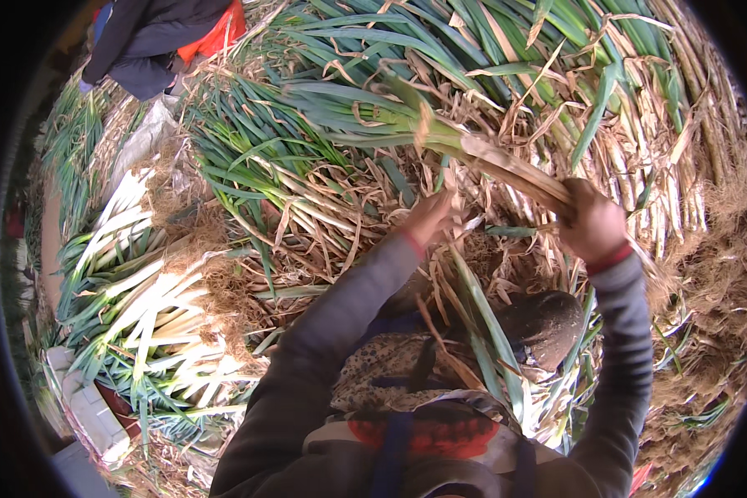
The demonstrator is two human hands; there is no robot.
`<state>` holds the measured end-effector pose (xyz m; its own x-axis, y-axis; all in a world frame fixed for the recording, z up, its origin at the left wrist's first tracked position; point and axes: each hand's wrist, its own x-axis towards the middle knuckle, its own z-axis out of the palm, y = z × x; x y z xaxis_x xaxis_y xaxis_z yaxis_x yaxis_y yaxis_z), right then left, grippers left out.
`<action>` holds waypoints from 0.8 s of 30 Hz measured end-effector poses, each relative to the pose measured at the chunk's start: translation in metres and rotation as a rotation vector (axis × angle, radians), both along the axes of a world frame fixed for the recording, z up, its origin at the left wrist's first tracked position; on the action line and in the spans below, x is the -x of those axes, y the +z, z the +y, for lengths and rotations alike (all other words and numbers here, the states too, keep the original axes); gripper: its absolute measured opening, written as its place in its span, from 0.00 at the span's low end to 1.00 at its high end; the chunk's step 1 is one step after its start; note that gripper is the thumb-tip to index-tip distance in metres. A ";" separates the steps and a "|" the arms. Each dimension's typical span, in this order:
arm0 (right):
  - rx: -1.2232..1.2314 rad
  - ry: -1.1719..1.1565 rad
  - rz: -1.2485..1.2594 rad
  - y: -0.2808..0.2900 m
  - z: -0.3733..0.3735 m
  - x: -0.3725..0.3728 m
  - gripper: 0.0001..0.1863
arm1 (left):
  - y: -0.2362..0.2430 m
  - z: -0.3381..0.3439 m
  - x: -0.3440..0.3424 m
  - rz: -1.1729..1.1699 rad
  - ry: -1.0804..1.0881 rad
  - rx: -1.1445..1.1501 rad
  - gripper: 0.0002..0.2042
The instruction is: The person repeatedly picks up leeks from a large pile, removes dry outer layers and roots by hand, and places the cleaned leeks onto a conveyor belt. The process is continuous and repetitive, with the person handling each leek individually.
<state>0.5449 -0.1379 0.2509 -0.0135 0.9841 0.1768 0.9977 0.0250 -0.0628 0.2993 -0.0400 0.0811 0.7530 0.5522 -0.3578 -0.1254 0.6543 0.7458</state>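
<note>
Setting: ground in every direction is covered with heaped green onions, green tops and dry tan outer leaves tangled together.
Peeled stack: cleaned white stalks lie in rows at the left of the frame, green ends pointing outward.
Right hand: right of centre, fist wrapped fully around the pale lower stalk of one large green onion.
Held onion: runs diagonally from the fist up toward upper centre; green leaves fan out at upper centre, dry husk strips hang off the shaft.
Left hand: centre of frame, fingers up against loose dry husk just below the held stalk; whether it pinches a strip cannot be told.
Clothing: grey sleeves with red cuffs, patterned apron at lower centre.
Other person: dark jacket and orange garment at upper left, well apart from both hands.
Packaging: pale sack-like sheet at upper left, crumpled, no markings legible.
</note>
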 end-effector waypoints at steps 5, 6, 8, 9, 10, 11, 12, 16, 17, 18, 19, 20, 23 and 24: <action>0.137 -0.296 0.055 0.086 -0.088 0.016 0.22 | 0.040 0.024 -0.075 -0.463 0.303 0.155 0.20; 0.087 -0.376 0.240 0.092 -0.100 0.017 0.27 | 0.053 0.027 -0.084 -0.534 0.395 0.115 0.19; 0.037 -0.183 0.140 0.096 -0.106 0.011 0.27 | 0.086 0.042 -0.103 -0.517 0.488 -0.062 0.16; -0.167 0.089 -0.038 0.094 -0.110 0.010 0.27 | 0.104 0.051 -0.110 -0.510 0.524 -0.152 0.15; -0.149 0.078 0.092 0.088 -0.102 0.008 0.28 | 0.122 0.061 -0.113 -0.510 0.551 -0.233 0.14; -0.122 0.049 0.221 0.079 -0.094 0.007 0.30 | 0.136 0.073 -0.113 -0.508 0.585 -0.309 0.13; -0.038 -0.109 0.797 0.062 -0.079 0.011 0.31 | 0.148 0.086 -0.108 -0.505 0.630 -0.371 0.12; -0.036 0.120 1.029 -0.008 0.013 0.024 0.28 | 0.149 0.144 -0.035 -0.353 0.966 -0.711 0.06; 0.010 0.145 0.912 -0.029 0.044 0.028 0.26 | 0.135 0.152 -0.010 -0.208 0.930 -0.562 0.08; -0.103 0.233 0.797 -0.063 0.075 0.041 0.24 | 0.114 0.152 0.012 -0.192 0.895 -0.295 0.13; -0.115 0.264 0.709 -0.092 0.098 0.051 0.19 | 0.091 0.150 0.039 -0.071 0.796 -0.172 0.19; 0.159 0.003 0.489 -0.117 0.120 0.055 0.15 | 0.065 0.136 0.056 0.091 0.778 -0.206 0.18; 0.217 -0.137 0.442 -0.200 0.128 0.078 0.16 | -0.009 0.083 0.099 0.511 0.515 -0.258 0.21; 0.261 -0.064 0.567 -0.219 0.120 0.084 0.17 | -0.029 0.062 0.109 0.379 0.456 -0.108 0.20</action>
